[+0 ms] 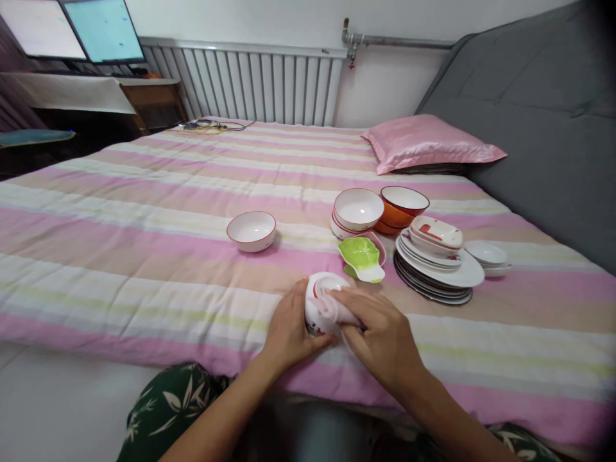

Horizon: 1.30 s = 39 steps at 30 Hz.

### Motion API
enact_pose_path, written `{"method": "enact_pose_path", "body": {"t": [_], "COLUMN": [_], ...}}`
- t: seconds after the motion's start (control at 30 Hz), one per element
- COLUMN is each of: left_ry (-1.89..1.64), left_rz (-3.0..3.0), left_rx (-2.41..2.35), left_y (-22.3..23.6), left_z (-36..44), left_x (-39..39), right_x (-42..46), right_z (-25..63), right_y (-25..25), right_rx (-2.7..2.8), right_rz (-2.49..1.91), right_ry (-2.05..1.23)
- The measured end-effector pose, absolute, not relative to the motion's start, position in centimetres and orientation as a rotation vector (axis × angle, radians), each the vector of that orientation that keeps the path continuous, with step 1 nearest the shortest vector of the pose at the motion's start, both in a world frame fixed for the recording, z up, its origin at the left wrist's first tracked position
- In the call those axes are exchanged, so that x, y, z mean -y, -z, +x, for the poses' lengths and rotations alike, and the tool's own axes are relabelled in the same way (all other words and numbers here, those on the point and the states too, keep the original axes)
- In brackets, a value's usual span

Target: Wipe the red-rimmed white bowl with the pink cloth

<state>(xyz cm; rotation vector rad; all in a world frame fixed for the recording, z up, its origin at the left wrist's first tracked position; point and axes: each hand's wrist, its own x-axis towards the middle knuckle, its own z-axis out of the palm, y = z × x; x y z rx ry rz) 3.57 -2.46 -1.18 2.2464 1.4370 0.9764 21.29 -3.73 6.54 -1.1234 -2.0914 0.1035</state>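
A white bowl (314, 316) with a red pattern lies bottom up at the near side of the bed. My left hand (289, 327) wraps round its left side, thumb along the near edge. A pale pink cloth (332, 309) is bunched in my right hand (380, 330), which presses it against the bowl's base and side. Just beyond, a green leaf-shaped dish (362, 256) rests by a pink dish (378, 244). Farther left, a white bowl with a red rim (253, 232) stands alone, upright.
Stacked white bowls (359, 208) and orange bowls (402, 208) stand behind the green dish. Right of them rises a pile of plates (462, 273) topped by rectangular dishes (437, 232), beside small white dishes (488, 253). A pink pillow (433, 141) and cables (216, 125) lie farther back.
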Motion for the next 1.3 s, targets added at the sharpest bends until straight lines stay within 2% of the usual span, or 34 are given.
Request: {"method": "enact_pose_path", "body": {"t": [0.13, 0.33, 0.77, 1.1, 1.3], "left_ry": [-0.974, -0.964, -0.973, -0.994, -0.959], "left_rz": [2.214, 2.203, 2.31, 2.346, 2.309], "left_rx": [-1.444, -1.443, -1.42, -1.401, -1.422], "left_y": [0.8, 1.1, 1.1, 1.4, 0.7], "left_z": [3.6, 3.5, 3.6, 3.3, 3.7], "left_x": [2.5, 2.5, 2.3, 2.3, 2.3], "right_x": [1.9, 0.7, 3.6, 4.7, 5.6], "right_z": [22.2, 21.1, 20.3, 22.1, 23.2], "right_y": [-6.0, -3.1, -0.6, 0.9, 1.5], "right_rx": [1.918, 2.088, 2.247, 2.253, 2.2], "right_rz": [-1.22, -1.093, -0.857, -0.775, -0.871], "right_ry": [-0.035, -0.222, 0.153, 0.192, 0.198]}}
